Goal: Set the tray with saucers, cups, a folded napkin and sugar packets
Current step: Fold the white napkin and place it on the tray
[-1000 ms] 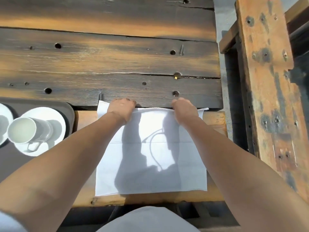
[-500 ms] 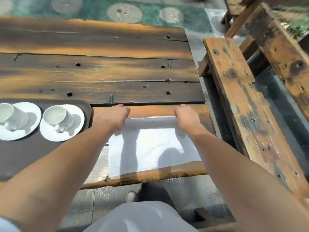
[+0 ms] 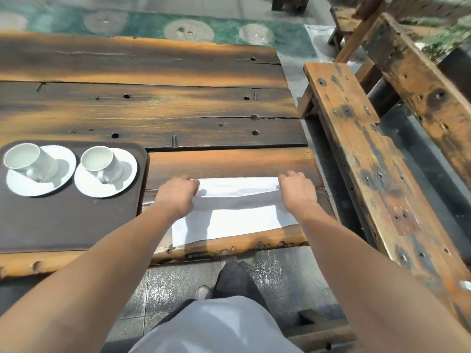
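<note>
evenly outstretched, left hand (image 3: 178,196) and right hand (image 3: 297,191) knuckles-up, each pinching the folded napkin (image 3: 239,221)

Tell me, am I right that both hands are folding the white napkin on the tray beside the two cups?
Not quite: the head view shows the napkin lying on the wooden table, right of the tray, not on it. The rest is right: the left hand and right hand both grip its fold.

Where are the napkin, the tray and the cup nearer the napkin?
napkin (image 3: 237,186): head view, on its sunlit folded-over far strip.
tray (image 3: 63,225): head view, on its bare dark floor.
cup nearer the napkin (image 3: 97,159): head view, inside its open mouth.
</note>
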{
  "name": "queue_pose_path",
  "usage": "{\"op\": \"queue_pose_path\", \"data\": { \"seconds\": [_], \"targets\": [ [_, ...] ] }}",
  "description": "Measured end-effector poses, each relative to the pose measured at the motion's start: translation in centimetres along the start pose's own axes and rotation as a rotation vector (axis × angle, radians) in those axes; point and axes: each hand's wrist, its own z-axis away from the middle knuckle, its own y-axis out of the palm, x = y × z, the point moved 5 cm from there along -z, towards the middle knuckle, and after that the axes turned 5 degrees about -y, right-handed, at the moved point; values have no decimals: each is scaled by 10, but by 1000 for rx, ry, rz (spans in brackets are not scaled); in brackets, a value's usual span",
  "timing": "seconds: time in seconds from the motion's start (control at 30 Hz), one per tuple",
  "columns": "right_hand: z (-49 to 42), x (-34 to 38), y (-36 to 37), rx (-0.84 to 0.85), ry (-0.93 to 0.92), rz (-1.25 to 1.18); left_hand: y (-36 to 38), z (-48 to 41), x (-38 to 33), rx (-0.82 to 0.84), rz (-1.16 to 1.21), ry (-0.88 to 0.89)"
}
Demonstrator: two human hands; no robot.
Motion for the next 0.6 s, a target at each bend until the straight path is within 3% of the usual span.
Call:
{"op": "queue_pose_path", "data": {
  "seconds": [0.6],
  "targets": [
    [31, 5, 82, 247, 30, -38, 90, 45, 1, 134, 37, -78]
  ]
}}
